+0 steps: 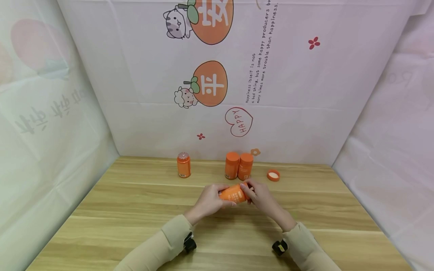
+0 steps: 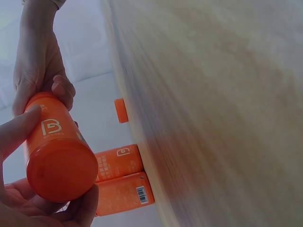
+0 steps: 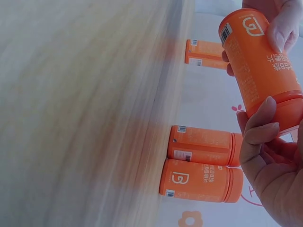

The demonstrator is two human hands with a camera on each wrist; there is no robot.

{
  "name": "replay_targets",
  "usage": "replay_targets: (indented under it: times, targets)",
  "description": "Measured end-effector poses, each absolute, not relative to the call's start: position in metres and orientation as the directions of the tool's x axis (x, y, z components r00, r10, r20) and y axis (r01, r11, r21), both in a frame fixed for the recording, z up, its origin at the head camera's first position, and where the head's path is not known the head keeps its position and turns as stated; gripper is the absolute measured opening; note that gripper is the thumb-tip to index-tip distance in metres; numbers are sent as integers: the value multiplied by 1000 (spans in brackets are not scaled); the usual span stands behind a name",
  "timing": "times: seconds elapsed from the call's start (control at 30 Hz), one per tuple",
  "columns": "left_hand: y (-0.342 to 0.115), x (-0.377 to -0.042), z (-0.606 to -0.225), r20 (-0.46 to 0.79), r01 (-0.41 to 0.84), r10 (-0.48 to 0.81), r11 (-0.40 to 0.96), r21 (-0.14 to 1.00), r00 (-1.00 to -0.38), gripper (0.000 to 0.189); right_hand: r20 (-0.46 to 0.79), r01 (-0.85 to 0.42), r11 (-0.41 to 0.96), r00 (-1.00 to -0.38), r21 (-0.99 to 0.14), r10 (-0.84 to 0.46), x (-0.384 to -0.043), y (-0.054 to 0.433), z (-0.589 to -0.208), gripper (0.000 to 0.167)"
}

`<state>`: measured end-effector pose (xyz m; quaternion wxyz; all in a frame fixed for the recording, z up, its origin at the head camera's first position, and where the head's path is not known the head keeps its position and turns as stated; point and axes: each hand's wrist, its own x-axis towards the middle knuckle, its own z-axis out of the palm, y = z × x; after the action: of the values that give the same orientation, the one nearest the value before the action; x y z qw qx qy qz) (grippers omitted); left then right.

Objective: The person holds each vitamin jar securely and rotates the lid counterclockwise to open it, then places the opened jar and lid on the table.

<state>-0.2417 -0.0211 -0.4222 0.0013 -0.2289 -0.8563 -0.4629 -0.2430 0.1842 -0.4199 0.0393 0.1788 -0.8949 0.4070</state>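
Note:
An orange bottle (image 1: 233, 194) with white lettering lies tilted between both hands, above the wooden table. Round its body, toward the base, my left hand (image 1: 212, 198) grips it. My right hand (image 1: 260, 196) holds the orange cap (image 3: 289, 113) at the other end, its thumb and fingers bent around the cap's side. In the left wrist view the bottle's round base (image 2: 62, 169) faces the camera. Just beyond the hands stand two capped orange bottles, one on the left (image 1: 232, 165) and one on the right (image 1: 245, 166), side by side.
At the back left stands an orange bottle (image 1: 184, 165) without a cap, its top silvery. A loose orange cap (image 1: 273, 175) lies upturned on the table (image 1: 142, 210) at the right. Printed white cloth (image 1: 149, 124) hangs behind and at both sides.

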Motion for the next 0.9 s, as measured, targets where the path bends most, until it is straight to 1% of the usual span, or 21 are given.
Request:
replay_targets:
  times: [0.33,0.6,0.9]
  targets:
    - [-23,-244,-421,180,389,429,473,790,-885,50,231,-360,610,-931,-705,-283,-242,185,-423,31]
    - [-24,-247,-422,190,426,461,486,763,-867,52,231,-372,619,-926,-692,-299,-243,186,-426,30]
    - [-23,-247,-423,177,420,460,502,756,-870,54,243,-388,622,-920,-680,-308,-243,186,-427,30]
